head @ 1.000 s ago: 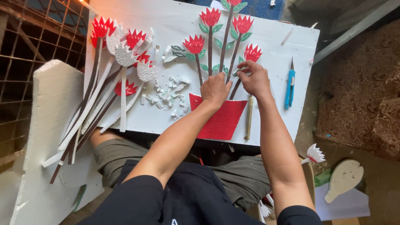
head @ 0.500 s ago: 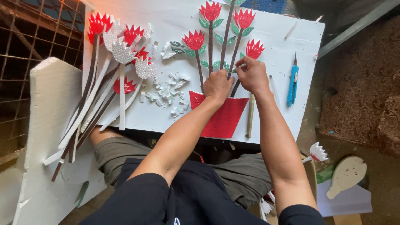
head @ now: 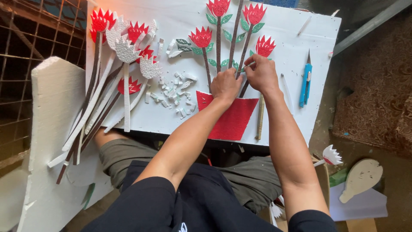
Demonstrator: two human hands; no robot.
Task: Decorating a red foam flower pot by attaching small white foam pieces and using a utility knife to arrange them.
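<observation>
A white foam board (head: pixel 171 25) lies across my lap. On it a red paper pot (head: pixel 234 116) holds several red flowers with brown stems and green leaves (head: pixel 219 25). My left hand (head: pixel 225 83) presses with bent fingers on the stems just above the pot's rim. Right beside it, almost touching, my right hand (head: pixel 261 73) pinches a small pale-green leaf piece (head: pixel 248 65) against a stem. The lower parts of the stems are hidden under both hands.
A pile of loose red and white foam flowers (head: pixel 124 56) lies at the board's left, with white foam scraps (head: pixel 176 92) in the middle. A blue utility knife (head: pixel 305 81) and a wooden stick (head: pixel 260 116) lie right of the pot. A foam slab (head: pixel 51 129) stands at left.
Both hands stay on the stems above the pot and have drawn slightly closer together. The view has shifted a little.
</observation>
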